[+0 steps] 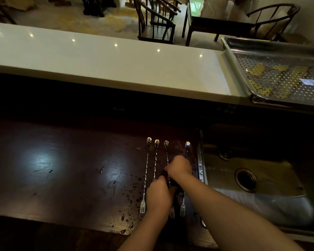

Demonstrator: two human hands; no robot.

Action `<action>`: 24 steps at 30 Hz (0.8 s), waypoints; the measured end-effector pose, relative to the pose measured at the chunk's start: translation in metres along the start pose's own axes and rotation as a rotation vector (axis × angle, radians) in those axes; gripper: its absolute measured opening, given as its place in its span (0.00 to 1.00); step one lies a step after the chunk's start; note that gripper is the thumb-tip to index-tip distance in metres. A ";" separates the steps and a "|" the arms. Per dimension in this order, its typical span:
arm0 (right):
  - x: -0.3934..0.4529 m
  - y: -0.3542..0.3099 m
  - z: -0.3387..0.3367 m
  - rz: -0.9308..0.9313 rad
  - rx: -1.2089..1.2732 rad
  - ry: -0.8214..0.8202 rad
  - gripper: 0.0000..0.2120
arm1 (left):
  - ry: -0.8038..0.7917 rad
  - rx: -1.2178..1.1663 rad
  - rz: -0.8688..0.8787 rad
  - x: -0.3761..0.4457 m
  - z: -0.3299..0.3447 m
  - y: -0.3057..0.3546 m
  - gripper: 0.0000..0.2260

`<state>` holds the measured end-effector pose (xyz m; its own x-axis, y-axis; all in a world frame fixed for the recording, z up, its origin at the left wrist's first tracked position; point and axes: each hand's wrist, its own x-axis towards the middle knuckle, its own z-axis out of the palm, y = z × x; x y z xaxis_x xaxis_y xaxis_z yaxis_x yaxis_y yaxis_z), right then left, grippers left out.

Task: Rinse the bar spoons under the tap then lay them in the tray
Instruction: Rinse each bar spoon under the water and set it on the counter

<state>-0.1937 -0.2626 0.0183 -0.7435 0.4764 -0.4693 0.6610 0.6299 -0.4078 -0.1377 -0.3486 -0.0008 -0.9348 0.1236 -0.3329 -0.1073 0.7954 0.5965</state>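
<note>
On the dark wooden desk (62, 169), just left of the steel sink (252, 178), four bar spoons (146, 171) lay side by side, bowls far, forked ends near. Both hands were down among them: the left hand (159, 194) curled over the middle spoons' near shafts, the right hand (179, 167) curled over the right-hand spoons further up; what each actually grasped could not be told. Dark droplets spotted the wood nearby. Far right, a perforated metal tray (243, 84) rested on the white counter (98, 64).

Silver twisted bar spoons (155, 163), dark-brown counter (62, 169)
</note>
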 end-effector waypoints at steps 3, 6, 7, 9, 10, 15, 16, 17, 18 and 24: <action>0.001 -0.001 0.001 0.039 0.060 -0.025 0.05 | -0.028 0.031 -0.010 0.003 0.000 0.004 0.13; 0.000 0.000 0.001 0.053 0.119 -0.024 0.06 | -0.027 0.069 -0.022 0.007 -0.001 0.005 0.09; -0.001 0.001 0.002 0.053 0.141 -0.026 0.09 | -0.029 0.068 -0.027 0.008 -0.002 0.005 0.09; -0.002 0.003 0.002 0.047 0.161 -0.027 0.13 | -0.037 0.055 -0.040 0.008 -0.002 0.006 0.09; -0.002 0.003 0.001 0.046 0.162 -0.021 0.14 | -0.041 0.050 -0.046 0.008 -0.002 0.007 0.09; -0.006 0.008 0.001 0.039 0.189 0.016 0.17 | -0.062 0.033 -0.063 0.007 -0.005 0.010 0.10; -0.006 0.009 0.000 0.032 0.196 0.026 0.16 | -0.064 0.038 -0.061 0.007 -0.005 0.011 0.09; -0.007 0.010 -0.002 0.024 0.202 0.037 0.15 | -0.065 0.040 -0.054 0.006 -0.006 0.012 0.09; -0.007 0.011 -0.004 0.017 0.208 0.052 0.14 | -0.065 0.042 -0.041 0.005 -0.007 0.014 0.09; -0.006 0.024 -0.026 0.019 0.282 0.144 0.13 | -0.033 0.115 0.090 0.003 -0.010 0.038 0.07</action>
<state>-0.1755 -0.2343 0.0315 -0.7243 0.5812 -0.3709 0.6617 0.4348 -0.6108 -0.1482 -0.3241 0.0282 -0.9271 0.2153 -0.3067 0.0178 0.8427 0.5380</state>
